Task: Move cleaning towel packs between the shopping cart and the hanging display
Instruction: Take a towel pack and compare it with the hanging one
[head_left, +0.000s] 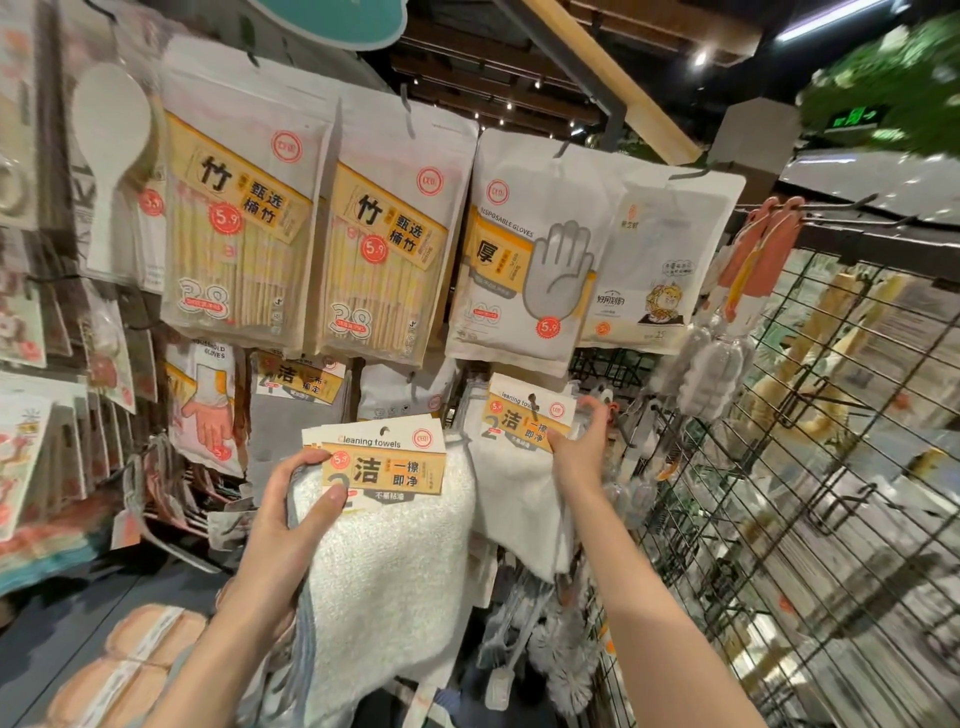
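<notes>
I am holding a cleaning towel pack (384, 519) in my left hand (291, 514), with my thumb pressing on its card label and my fingers curling round its left edge. The pack is hanging long-ways down from the card, right in front of me and low. A second towel pack (519, 467) is hanging just to its right on the display. My right hand (576, 447) is gripping that one at its card top, thumb on the front, so the right hand is the nearer one to the hook. I cannot see the hook itself; I think it is sitting behind the small hole in the card, so the next move is probably about lining that hole up.

The towels are looking white, thick and fluffy. The cards are stiff, flat and yellow.

Above them, shiny bags of disposable gloves (524, 260) and bamboo chopsticks (239, 218) are hanging. A black wire grid panel (810, 467) is standing on the right. I am not seeing the cart.
</notes>
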